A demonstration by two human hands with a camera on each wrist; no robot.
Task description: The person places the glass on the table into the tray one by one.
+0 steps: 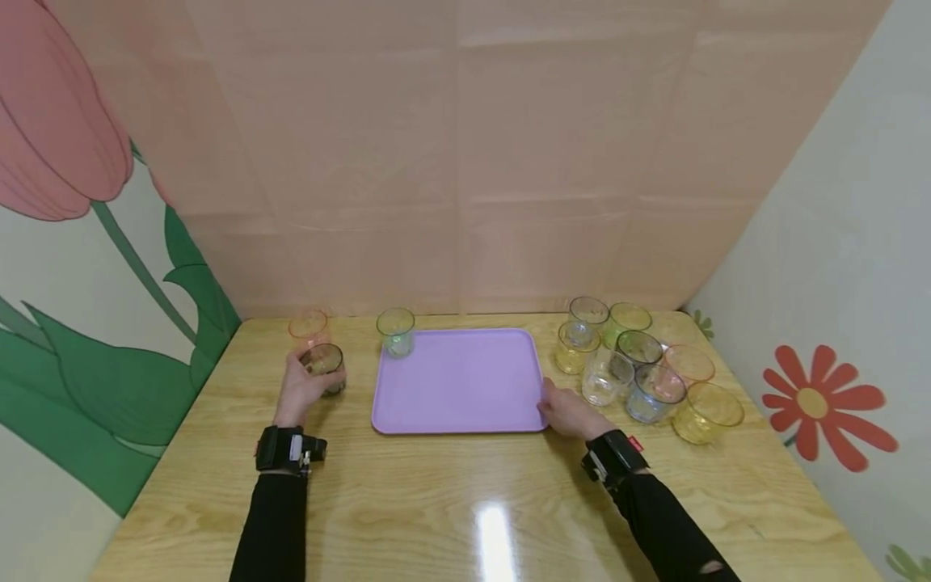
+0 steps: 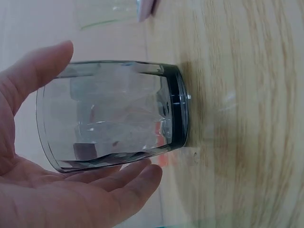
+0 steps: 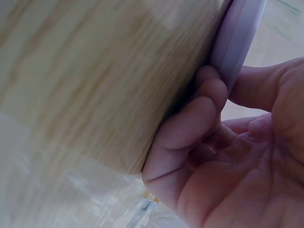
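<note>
My left hand holds a grey-tinted glass tumbler at the left of the table. In the left wrist view the thumb lies on one side of the tumbler and the fingers on the other, with its base close to the wood. At the right edge of a flat lilac tray, my right hand pinches the rim; the right wrist view has the thumb over the tray edge and curled fingers under it. A greenish glass overlaps the tray's back left corner.
Behind the grey tumbler stands a pink glass. Several tinted glasses crowd together to the right of the tray, among them a yellow one, a blue one and a clear one. Walls border the wooden table at the back and sides.
</note>
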